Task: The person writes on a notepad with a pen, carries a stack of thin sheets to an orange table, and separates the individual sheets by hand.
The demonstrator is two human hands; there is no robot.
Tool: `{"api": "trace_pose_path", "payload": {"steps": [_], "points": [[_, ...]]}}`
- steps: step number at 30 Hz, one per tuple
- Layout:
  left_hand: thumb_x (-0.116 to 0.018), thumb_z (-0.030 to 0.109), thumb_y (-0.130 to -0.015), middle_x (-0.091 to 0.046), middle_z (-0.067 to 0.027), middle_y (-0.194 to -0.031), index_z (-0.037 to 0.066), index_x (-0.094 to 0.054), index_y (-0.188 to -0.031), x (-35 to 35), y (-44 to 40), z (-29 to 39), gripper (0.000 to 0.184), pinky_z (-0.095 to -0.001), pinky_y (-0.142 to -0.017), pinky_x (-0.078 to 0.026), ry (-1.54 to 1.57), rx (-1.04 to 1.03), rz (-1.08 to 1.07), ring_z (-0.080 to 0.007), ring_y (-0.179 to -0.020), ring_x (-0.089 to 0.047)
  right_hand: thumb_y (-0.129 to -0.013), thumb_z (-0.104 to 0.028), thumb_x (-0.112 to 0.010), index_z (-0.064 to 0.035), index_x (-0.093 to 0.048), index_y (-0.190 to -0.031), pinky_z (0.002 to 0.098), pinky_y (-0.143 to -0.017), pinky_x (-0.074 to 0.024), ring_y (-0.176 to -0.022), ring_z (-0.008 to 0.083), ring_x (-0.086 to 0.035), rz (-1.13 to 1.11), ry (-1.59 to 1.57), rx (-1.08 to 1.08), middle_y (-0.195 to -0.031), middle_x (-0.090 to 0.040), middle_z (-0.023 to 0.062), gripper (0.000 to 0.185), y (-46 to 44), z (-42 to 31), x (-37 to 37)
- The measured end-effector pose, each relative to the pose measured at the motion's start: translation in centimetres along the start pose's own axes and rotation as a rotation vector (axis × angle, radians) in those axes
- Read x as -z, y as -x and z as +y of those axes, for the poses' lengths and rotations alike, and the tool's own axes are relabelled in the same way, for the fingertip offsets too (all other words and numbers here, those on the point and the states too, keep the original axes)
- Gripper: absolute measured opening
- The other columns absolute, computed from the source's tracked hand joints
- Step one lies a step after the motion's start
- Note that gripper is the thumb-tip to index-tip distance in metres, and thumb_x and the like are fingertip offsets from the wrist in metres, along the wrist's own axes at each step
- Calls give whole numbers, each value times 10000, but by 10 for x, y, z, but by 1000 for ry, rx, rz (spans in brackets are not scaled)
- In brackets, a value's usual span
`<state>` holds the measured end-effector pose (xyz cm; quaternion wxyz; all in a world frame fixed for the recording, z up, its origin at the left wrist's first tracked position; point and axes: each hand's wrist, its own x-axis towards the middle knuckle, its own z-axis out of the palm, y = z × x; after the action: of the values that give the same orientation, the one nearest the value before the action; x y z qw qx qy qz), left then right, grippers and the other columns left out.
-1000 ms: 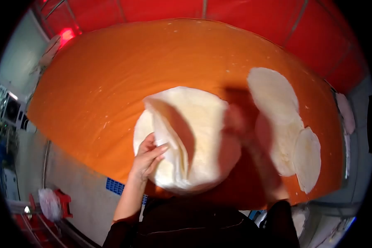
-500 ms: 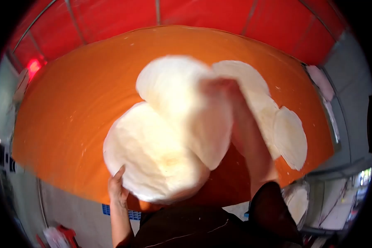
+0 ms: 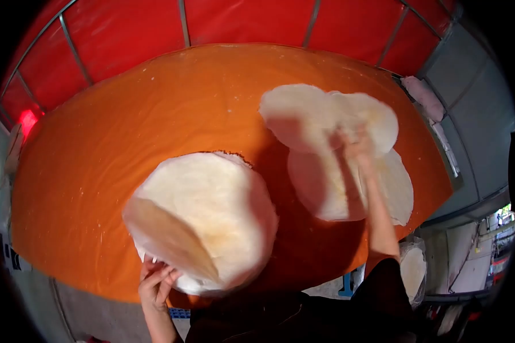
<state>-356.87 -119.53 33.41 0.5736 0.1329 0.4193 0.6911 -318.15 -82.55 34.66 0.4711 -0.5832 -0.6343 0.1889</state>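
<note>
My left hand [image 3: 159,283], lower left of frame: fingers bent, part closed, touching the near edge of the stack of round pale sheets [image 3: 214,183]; can't tell if they're pinching. Stack is left of centre, with a flap [image 3: 169,234] tilted up at its lower left. Right hand [image 3: 356,147], upper right, is motion-blurred over overlapping loose sheets [image 3: 294,111]; grip and opening unreadable. All on the orange tabletop [image 3: 86,183]; red panels [image 3: 243,23] along the top.
</note>
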Motion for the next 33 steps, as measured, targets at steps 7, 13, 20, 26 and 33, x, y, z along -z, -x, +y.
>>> {"api": "trace_pose_path", "payload": {"steps": [7,13,20,26,33], "points": [[-640,-86,-662,-459,-138,-1133,71,-289,-1240,-32,-27,-10,695,-302,-676,-532,-379,-66,207,-220,-895,-573,-510,-305,-827,-74,-68,-1358,394,-964,-323,-1229,301,-305,-1302,-515,251,-1343,-275,195,1161,230,-178,-128],[-544,-62,-725,-542,-124,-1040,26,-355,-1193,-14,-19,-16,512,-283,-665,-527,-109,-93,256,-201,-845,-590,-688,-281,-685,6,-265,-1276,391,-814,-435,-958,322,-551,-1401,-335,101,-1044,-543,230,777,252,-195,-140],[-468,230,-880,-557,-123,-1037,-10,-399,-1191,4,-11,-14,399,-263,-670,-512,-27,-42,119,-181,-825,-590,-743,-330,-617,32,-270,-1259,410,-742,-462,-876,373,-571,-1170,-160,377,-1011,-569,207,720,271,-201,-132],[-522,245,-851,-516,-121,-1109,-22,-447,-1168,-17,-10,3,421,-326,-781,-469,-323,-141,-53,-228,-931,-546,-752,-49,-517,35,-500,-919,412,-628,-427,-682,397,-536,-829,-305,309,-725,-566,222,188,248,-194,-115],[-591,79,-746,-536,-95,-968,-15,-491,-1094,97,-12,-11,374,-281,-732,-439,-792,-316,620,-169,-837,-525,-759,-86,-574,22,-580,-899,284,-642,-476,-689,175,-573,97,-905,-244,-821,-602,91,178,179,-94,57]]}}
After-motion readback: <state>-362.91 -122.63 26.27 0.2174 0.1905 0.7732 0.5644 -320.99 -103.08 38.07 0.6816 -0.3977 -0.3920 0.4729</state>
